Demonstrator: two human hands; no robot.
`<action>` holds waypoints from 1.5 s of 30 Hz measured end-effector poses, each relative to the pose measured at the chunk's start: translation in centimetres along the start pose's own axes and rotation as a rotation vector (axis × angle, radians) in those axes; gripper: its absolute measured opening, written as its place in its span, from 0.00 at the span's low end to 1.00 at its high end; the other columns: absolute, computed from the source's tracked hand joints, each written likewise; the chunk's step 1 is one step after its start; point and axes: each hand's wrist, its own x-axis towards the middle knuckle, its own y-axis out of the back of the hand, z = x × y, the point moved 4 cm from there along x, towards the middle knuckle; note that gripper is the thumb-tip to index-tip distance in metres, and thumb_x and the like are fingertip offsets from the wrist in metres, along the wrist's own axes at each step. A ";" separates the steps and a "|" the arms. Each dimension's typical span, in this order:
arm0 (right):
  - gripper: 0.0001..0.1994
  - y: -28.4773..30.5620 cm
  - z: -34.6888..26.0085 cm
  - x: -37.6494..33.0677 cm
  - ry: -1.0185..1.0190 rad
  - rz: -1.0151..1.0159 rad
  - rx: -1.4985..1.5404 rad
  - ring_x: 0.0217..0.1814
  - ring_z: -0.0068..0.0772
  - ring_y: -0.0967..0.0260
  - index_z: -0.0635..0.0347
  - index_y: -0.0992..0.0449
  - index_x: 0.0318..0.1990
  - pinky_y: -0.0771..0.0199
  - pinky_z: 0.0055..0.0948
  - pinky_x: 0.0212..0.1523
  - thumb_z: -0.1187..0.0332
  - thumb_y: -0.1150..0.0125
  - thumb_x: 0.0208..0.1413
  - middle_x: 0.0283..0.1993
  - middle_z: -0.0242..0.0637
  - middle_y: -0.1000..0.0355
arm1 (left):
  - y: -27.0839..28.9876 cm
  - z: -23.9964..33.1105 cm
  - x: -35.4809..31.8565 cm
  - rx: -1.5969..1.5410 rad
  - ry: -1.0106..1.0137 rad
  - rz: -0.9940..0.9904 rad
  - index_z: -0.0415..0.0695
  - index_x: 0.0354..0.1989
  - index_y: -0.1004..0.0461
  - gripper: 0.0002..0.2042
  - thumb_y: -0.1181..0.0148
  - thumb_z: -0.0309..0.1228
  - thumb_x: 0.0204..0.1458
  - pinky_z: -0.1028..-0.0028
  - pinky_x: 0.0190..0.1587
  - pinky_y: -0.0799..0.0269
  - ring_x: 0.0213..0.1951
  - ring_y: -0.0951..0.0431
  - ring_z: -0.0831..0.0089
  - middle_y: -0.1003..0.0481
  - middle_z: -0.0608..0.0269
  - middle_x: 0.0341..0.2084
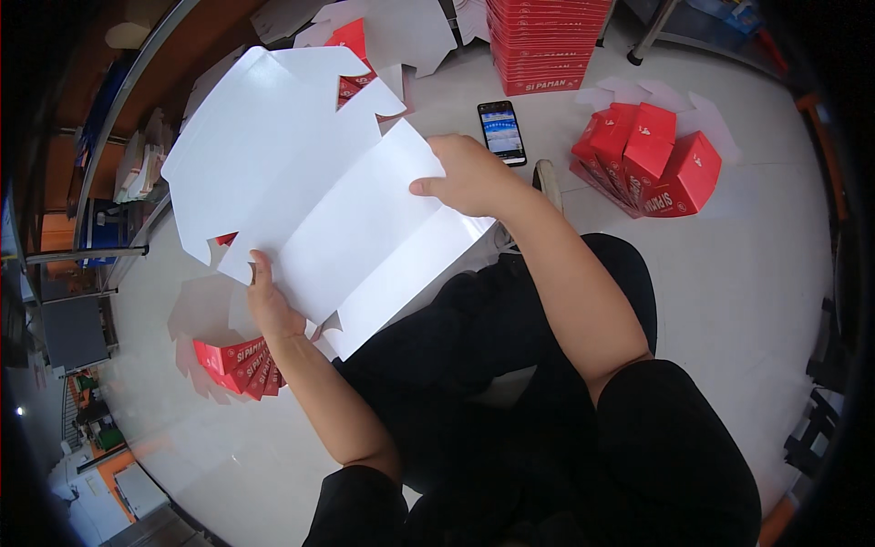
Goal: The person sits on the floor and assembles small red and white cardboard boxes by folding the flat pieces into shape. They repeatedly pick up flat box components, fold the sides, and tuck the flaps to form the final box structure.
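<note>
A large white cardboard box blank (264, 128) is held up in front of me, its plain side facing me. Its near part is bent along creases into a trough, while the far panel spreads out flat with notched edges. My left hand (273, 305) grips the near left edge, thumb on the inner face. On the right edge, my right hand (474, 178) clasps the board with its thumb inside and the other fingers mostly hidden behind. Bits of red show through the notches.
Red folded boxes (647, 159) cluster on the floor at right, more red boxes (239, 366) at left. A tall red stack (547, 46) stands at the back near a phone (502, 133). Metal shelving (87, 253) runs along the left; a dark table (720, 32) is far right.
</note>
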 end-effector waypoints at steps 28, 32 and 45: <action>0.19 -4.7 1.9 1.5 -0.177 -0.086 0.634 0.42 0.27 0.25 0.69 0.23 0.54 0.26 0.24 0.44 0.69 0.33 0.57 0.42 0.40 0.21 | 0.8 -0.4 0.4 -0.055 -0.143 -0.004 0.31 0.65 0.38 0.29 0.48 0.45 0.67 0.62 0.56 0.27 0.54 0.25 0.58 0.28 0.49 0.55; 0.15 -4.0 1.4 1.1 -0.258 -0.060 0.625 0.34 0.26 0.26 0.70 0.20 0.38 0.27 0.23 0.36 0.73 0.22 0.45 0.34 0.39 0.22 | 1.0 -1.2 0.9 0.036 -0.200 0.035 0.29 0.61 0.34 0.28 0.43 0.42 0.65 0.65 0.55 0.27 0.52 0.24 0.63 0.26 0.49 0.54; 0.13 -4.0 -0.3 0.6 -0.130 0.087 0.660 0.29 0.18 0.34 0.68 0.17 0.40 0.31 0.22 0.33 0.64 0.32 0.59 0.30 0.31 0.24 | 0.6 -0.7 0.8 0.136 -0.092 0.060 0.28 0.59 0.31 0.28 0.46 0.45 0.65 0.66 0.52 0.26 0.49 0.23 0.63 0.26 0.49 0.52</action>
